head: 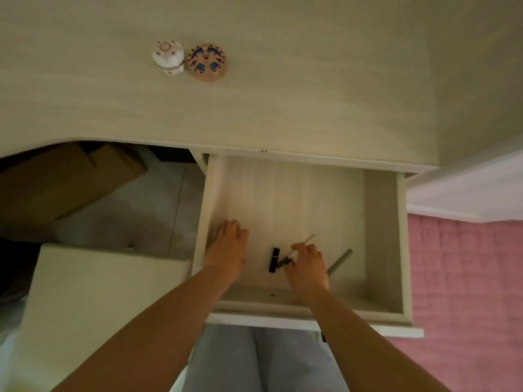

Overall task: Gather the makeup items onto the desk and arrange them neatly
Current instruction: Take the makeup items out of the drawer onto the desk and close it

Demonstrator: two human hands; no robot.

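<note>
**Both hands down in the open drawer, two compacts up on the desk**

Open drawer (pixel 382 236) at centre-right of the frame, pulled out from under the pale desk (pixel 283 108). Left hand (pixel 226 250) low at the drawer's left side, palm down, fingers curled loosely on the drawer floor; grasping anything or not, cannot tell. Right hand (pixel 308 267) at lower centre of the drawer, fingers pinched on a thin pale stick (pixel 308 238) poking up and right past the knuckles. Just left of that hand, a black tube (pixel 274 259) lying on the drawer floor, with a dark pencil (pixel 283 263) beside it, touching the fingertips. To the right, a grey stick (pixel 341 260) slanting out from behind the wrist. In the upper left of the frame, on the desk top: a white round compact (pixel 168 56) and a tan round compact (pixel 207 62) with a blue pattern, side by side and touching. Pink quilted cover (pixel 467 278) at the right edge.
</note>
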